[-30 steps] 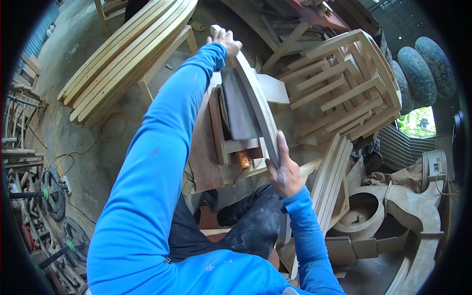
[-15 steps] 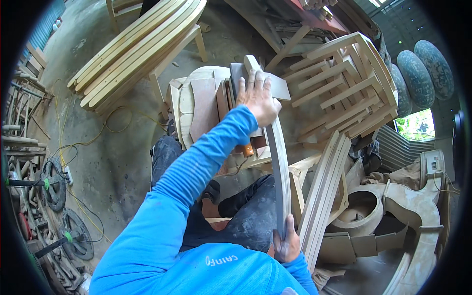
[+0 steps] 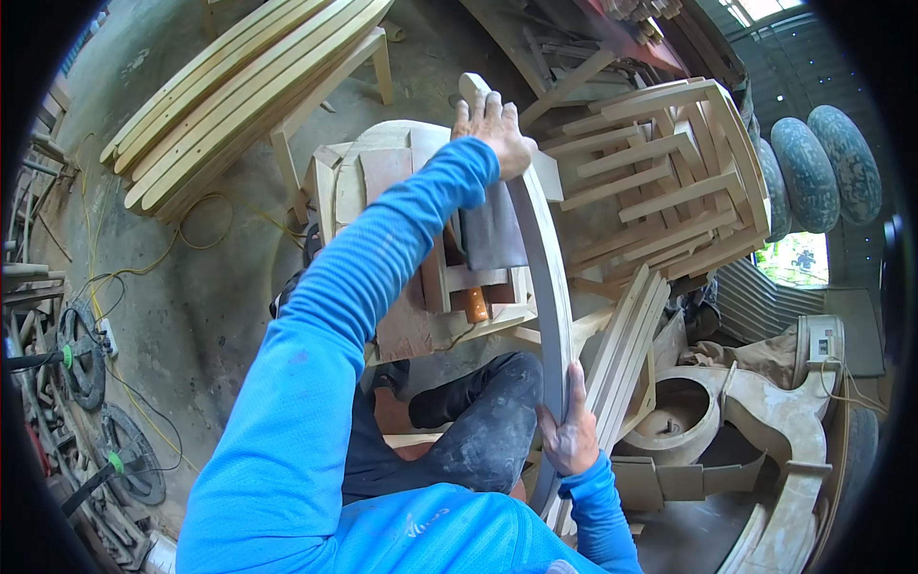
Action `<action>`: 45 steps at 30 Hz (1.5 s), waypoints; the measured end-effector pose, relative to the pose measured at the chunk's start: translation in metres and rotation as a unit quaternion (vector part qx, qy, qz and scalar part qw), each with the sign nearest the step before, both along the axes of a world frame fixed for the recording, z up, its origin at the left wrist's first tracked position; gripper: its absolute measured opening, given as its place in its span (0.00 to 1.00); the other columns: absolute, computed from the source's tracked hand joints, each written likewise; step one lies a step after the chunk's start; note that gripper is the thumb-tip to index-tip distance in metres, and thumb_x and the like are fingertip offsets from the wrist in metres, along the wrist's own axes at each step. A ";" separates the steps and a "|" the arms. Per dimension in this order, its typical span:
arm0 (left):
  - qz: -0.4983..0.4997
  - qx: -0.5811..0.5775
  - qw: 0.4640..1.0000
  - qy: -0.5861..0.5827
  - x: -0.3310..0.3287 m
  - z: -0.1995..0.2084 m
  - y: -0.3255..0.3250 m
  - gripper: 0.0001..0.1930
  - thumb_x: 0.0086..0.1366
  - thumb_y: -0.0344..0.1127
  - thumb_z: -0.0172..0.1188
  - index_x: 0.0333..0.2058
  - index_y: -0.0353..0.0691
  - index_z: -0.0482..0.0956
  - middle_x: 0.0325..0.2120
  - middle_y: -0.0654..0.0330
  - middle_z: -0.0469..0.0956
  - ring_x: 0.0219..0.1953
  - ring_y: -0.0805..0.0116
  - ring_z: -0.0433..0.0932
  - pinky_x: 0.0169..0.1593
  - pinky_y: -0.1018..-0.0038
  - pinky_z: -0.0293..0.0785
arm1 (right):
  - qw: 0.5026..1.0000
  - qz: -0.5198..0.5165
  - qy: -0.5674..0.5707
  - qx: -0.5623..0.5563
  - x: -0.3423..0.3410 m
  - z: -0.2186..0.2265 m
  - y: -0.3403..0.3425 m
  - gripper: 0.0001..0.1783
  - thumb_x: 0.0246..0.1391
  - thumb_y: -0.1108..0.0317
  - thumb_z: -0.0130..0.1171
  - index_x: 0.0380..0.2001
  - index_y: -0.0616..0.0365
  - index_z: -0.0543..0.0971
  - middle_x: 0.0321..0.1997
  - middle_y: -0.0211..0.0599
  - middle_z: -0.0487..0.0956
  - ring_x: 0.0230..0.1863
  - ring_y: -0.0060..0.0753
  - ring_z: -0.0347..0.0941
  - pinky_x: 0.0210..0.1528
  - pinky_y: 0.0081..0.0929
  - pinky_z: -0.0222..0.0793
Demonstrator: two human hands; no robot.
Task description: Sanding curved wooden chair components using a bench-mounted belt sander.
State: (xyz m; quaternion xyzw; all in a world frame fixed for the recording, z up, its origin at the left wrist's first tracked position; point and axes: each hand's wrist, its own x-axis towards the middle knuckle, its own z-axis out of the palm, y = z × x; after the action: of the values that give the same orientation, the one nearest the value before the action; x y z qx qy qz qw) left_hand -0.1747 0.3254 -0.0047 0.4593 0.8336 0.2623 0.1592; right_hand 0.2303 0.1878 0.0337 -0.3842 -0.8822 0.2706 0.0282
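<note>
A long, curved wooden slat [image 3: 548, 258] runs from the far middle toward my body. Near its far end my left hand [image 3: 494, 134] lies over the top, fingers bent around the wood. Lower down, my right hand [image 3: 571, 430] grips the near part, with one finger stretched along the slat. Beside the slat's left side is a grey, belt-like sanding surface [image 3: 492, 230] on a wooden mount; an orange handle [image 3: 476, 304] with a cord sticks out below it. My left forearm hides part of this setup.
Curved slats [image 3: 239, 105] are stacked on a wooden stand at the far left. Slatted wooden frames [image 3: 669, 172] stand at the far right, and straight strips [image 3: 622, 344] lean right of my knee. A yellow cord [image 3: 153, 263] crosses the floor. Carved wooden parts [image 3: 784, 411] lie at the right.
The slat has slid toward my body and right, uncovering more of the grey sanding surface. Both hands keep hold of it; my right hand sits higher in view.
</note>
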 end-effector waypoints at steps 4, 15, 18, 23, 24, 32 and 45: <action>0.018 -0.028 0.999 -0.002 -0.059 -0.026 0.044 0.41 0.68 0.55 0.45 0.75 0.40 0.54 0.77 0.45 0.45 0.80 0.50 0.39 0.79 0.52 0.34 | 1.000 0.023 -0.012 -0.001 -0.051 0.004 0.048 0.50 0.60 0.75 0.61 0.78 0.53 0.46 0.54 0.70 0.80 0.52 0.67 0.81 0.52 0.47 0.79; -0.082 -0.101 0.960 0.247 -0.216 -0.110 0.140 0.15 0.73 0.42 0.52 0.54 0.53 0.81 0.62 0.45 0.74 0.67 0.37 0.69 0.68 0.46 0.63 | 0.992 0.101 0.054 0.051 -0.193 0.007 0.151 0.41 0.63 0.72 0.58 0.76 0.51 0.56 0.43 0.69 0.81 0.43 0.71 0.81 0.45 0.49 0.78; -0.052 -0.098 0.962 0.248 -0.235 -0.113 0.144 0.16 0.73 0.43 0.52 0.55 0.54 0.80 0.64 0.45 0.72 0.68 0.37 0.68 0.69 0.45 0.62 | 0.994 0.092 0.026 0.051 -0.205 0.000 0.158 0.41 0.62 0.72 0.58 0.76 0.51 0.55 0.43 0.70 0.81 0.42 0.71 0.81 0.45 0.49 0.78; -0.064 -0.110 0.978 0.167 -0.176 -0.073 0.131 0.22 0.73 0.47 0.49 0.62 0.55 0.76 0.72 0.47 0.61 0.74 0.40 0.56 0.74 0.40 0.52 | 0.991 0.085 0.081 0.061 -0.154 -0.017 0.132 0.45 0.59 0.75 0.59 0.77 0.53 0.54 0.48 0.68 0.81 0.44 0.70 0.81 0.45 0.49 0.78; -0.024 -0.073 0.995 0.056 -0.149 -0.053 0.119 0.30 0.71 0.52 0.47 0.68 0.51 0.69 0.74 0.48 0.56 0.78 0.45 0.49 0.75 0.39 0.48 | 0.991 0.082 0.086 0.061 -0.136 -0.017 0.121 0.45 0.59 0.75 0.59 0.77 0.53 0.54 0.48 0.68 0.81 0.44 0.70 0.81 0.45 0.49 0.78; 0.002 -0.025 1.000 0.012 -0.001 -0.002 0.009 0.40 0.68 0.53 0.44 0.75 0.39 0.54 0.78 0.45 0.44 0.80 0.48 0.40 0.79 0.50 0.33 | 0.995 0.062 0.037 0.071 0.007 -0.005 0.009 0.49 0.57 0.77 0.61 0.77 0.55 0.50 0.46 0.67 0.82 0.45 0.68 0.83 0.46 0.47 0.80; -0.227 0.015 0.969 0.095 0.164 0.058 -0.135 0.46 0.68 0.72 0.48 0.70 0.38 0.65 0.73 0.36 0.53 0.78 0.39 0.42 0.74 0.33 0.25 | 0.984 0.016 -0.012 0.175 0.204 0.043 -0.100 0.47 0.48 0.77 0.70 0.73 0.53 0.64 0.35 0.56 0.83 0.28 0.59 0.81 0.29 0.50 0.75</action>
State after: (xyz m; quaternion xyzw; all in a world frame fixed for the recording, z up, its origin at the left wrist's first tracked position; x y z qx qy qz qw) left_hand -0.0110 0.1908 0.0535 0.6618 0.7146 0.1871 0.1282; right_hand 0.4343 0.0878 0.0768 -0.3624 -0.9223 0.1077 0.0801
